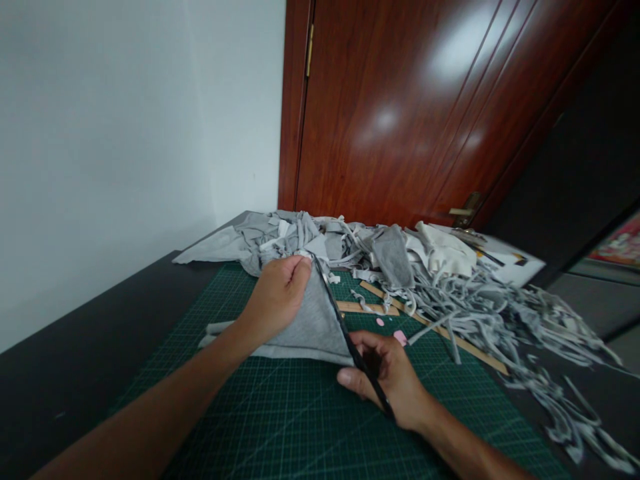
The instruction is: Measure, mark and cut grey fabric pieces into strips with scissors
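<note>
Left hand pinches grey cloth (likely soft, light), best held at twelve o'clock; right hand half-curls round scissors, four o'clock.

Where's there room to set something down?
Free: green mat just before the gray fabric, between left forearm and right hand; most of the black table between mat and white wall. Crowded: far edge and right side, under fabric scraps and gray strips.

One bare left hand, one bare right hand; one long, thin black tool; one green gridded mat; two flat tan wooden rulers; two small pink pieces. Tangled grey cloth strips: too heaped to count.
</note>
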